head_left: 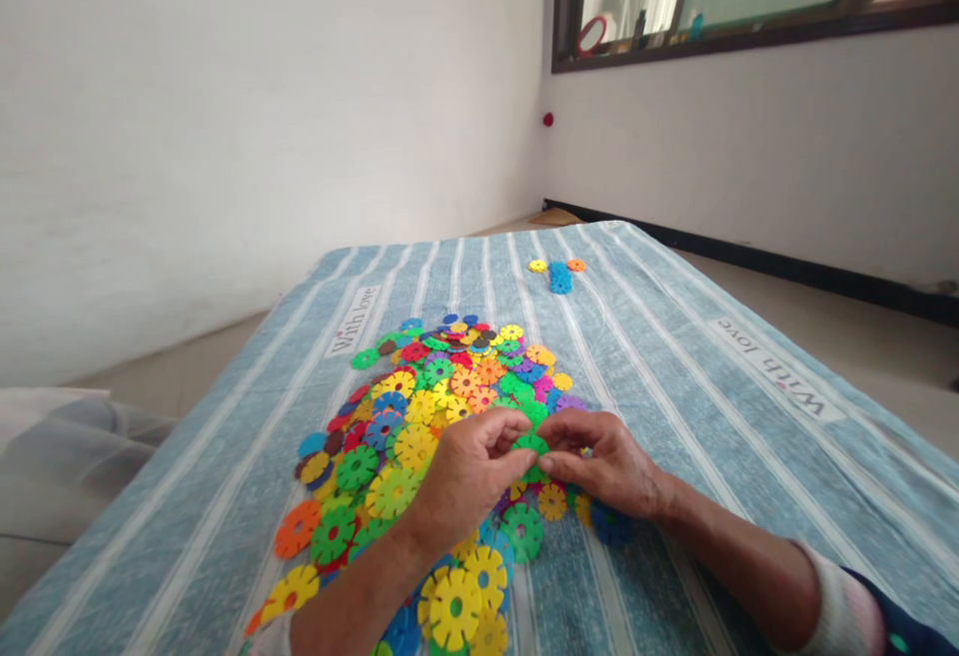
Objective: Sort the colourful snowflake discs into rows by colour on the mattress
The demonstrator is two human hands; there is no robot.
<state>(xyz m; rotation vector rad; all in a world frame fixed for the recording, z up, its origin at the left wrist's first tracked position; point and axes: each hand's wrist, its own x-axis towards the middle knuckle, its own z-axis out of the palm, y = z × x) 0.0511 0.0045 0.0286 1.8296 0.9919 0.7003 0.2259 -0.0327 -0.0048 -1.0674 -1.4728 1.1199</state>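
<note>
Left hand and right hand pinch green snowflake discs together between closed fingertips, above a pile of coloured discs. Beyond them, the striped blue bedsheet reads "With love".

The bedsheet was pale blue with white stripes. On it, the disc pile showed green, yellow, red, orange and blue; a green disc was noted.
</note>
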